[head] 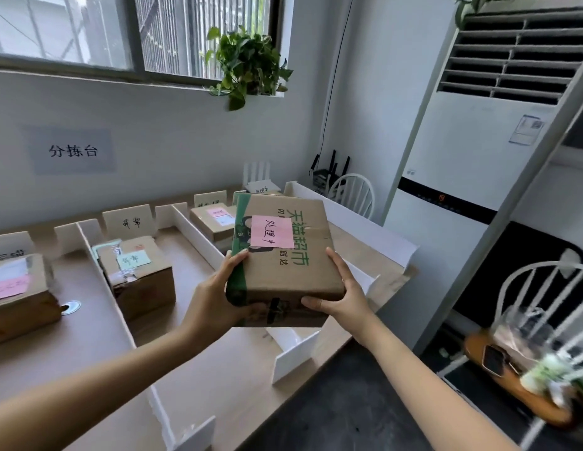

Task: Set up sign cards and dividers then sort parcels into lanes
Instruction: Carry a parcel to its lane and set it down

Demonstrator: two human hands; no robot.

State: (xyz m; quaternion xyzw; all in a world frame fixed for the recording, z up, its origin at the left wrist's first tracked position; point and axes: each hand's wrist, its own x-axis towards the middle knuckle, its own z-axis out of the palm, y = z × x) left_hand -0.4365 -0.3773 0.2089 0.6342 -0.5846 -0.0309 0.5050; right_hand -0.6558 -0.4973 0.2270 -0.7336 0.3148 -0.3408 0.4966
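Note:
I hold a flat cardboard parcel (300,271) with green print and a pink note in the air above the right side of the table. My left hand (223,294) grips its left near corner; my right hand (340,289) grips its right near edge. White dividers (199,231) split the wooden table (88,346) into lanes. Folded sign cards (129,221) stand at the back of the lanes. A parcel with a green note (138,271) sits in the second lane, one with a pink note (16,294) in the leftmost, another (210,222) in the third.
A white divider (348,213) bounds the table's right side, with a short loose piece (293,353) near the front edge. A tall air conditioner (472,157) stands to the right, white chairs (352,193) beside it. A plant (248,65) hangs at the window.

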